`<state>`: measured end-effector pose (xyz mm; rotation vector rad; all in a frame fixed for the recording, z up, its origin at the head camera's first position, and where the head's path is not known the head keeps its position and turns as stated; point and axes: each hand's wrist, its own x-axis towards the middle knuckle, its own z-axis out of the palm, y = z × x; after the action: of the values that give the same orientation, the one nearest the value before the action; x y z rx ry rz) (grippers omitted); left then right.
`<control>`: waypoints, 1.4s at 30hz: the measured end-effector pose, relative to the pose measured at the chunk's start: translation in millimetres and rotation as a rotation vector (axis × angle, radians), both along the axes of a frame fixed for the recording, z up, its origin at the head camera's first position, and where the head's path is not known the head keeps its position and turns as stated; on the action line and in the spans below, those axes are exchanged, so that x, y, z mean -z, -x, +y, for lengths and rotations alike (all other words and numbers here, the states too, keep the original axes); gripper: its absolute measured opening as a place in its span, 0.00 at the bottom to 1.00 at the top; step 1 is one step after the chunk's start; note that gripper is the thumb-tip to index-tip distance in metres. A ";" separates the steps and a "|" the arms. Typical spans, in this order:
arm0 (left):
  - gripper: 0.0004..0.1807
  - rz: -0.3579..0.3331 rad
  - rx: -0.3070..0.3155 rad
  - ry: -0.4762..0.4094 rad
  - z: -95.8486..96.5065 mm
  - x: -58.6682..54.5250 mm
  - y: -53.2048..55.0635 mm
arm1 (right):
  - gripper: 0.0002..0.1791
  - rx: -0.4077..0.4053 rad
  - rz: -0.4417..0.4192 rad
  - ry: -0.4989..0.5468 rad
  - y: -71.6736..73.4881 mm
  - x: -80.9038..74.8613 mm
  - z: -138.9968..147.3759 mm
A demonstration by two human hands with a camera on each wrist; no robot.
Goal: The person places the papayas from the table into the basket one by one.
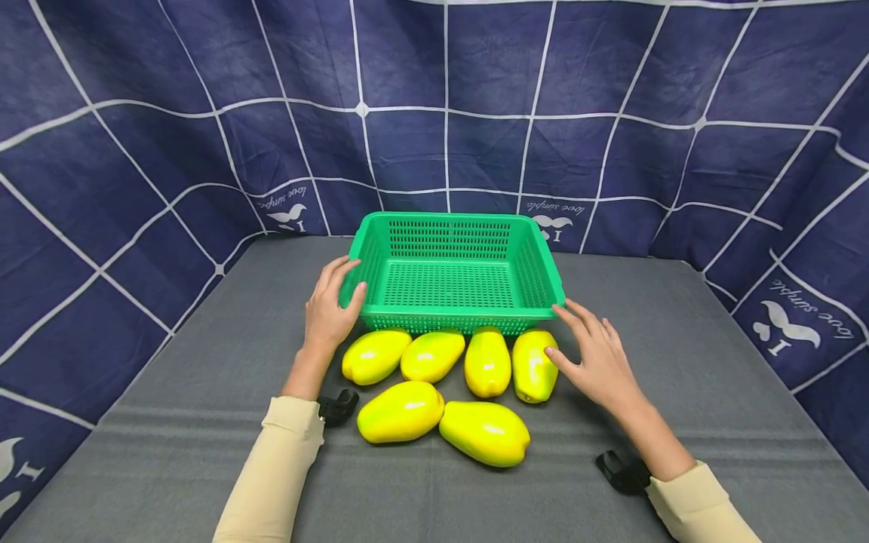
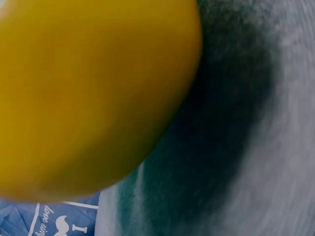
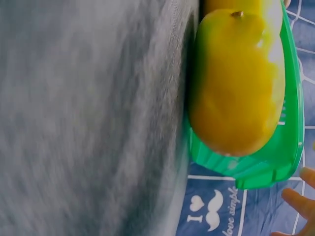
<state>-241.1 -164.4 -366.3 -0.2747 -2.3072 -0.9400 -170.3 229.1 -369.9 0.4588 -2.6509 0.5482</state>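
A green plastic basket (image 1: 448,311) with slotted walls stands upright, with nothing inside it. My left hand (image 1: 330,309) is at its left side, fingers loosely bent and the thumb near the front left corner. At the front right corner my right hand (image 1: 597,360) is spread, its fingertips at the rim; whether they touch cannot be told. Several yellow-green papayas lie before the basket, the rightmost papaya (image 1: 535,366) beside my right thumb. One papaya (image 2: 88,93) fills much of the left wrist view. In the right wrist view, a papaya (image 3: 238,83) hides part of the basket (image 3: 294,128).
Two papayas lie in a nearer row, a left papaya (image 1: 400,412) and a right papaya (image 1: 485,434). Grey cloth (image 1: 183,430) covers the table. A dark blue curtain (image 1: 489,90) with white lines hangs behind the basket and along both sides.
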 end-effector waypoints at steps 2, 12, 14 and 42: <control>0.21 0.011 -0.003 -0.016 1.4 2.4 0.8 | 0.35 -0.007 -0.013 0.012 -1.0 2.0 -1.3; 0.22 -0.091 0.054 -0.010 1.1 12.4 -0.5 | 0.37 -0.045 -0.056 0.105 -8.6 15.6 -5.7; 0.22 -0.118 0.078 -0.010 -0.2 12.5 -0.8 | 0.38 -0.056 -0.068 0.121 -9.5 17.8 -6.2; 0.09 0.006 0.296 -0.424 12.6 4.0 -12.6 | 0.45 -0.181 -0.364 0.438 -4.7 52.2 -7.0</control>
<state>-228.5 -151.9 -370.3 -0.4411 -2.0287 -1.5416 -165.5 222.1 -422.1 0.5012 -2.7121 1.3465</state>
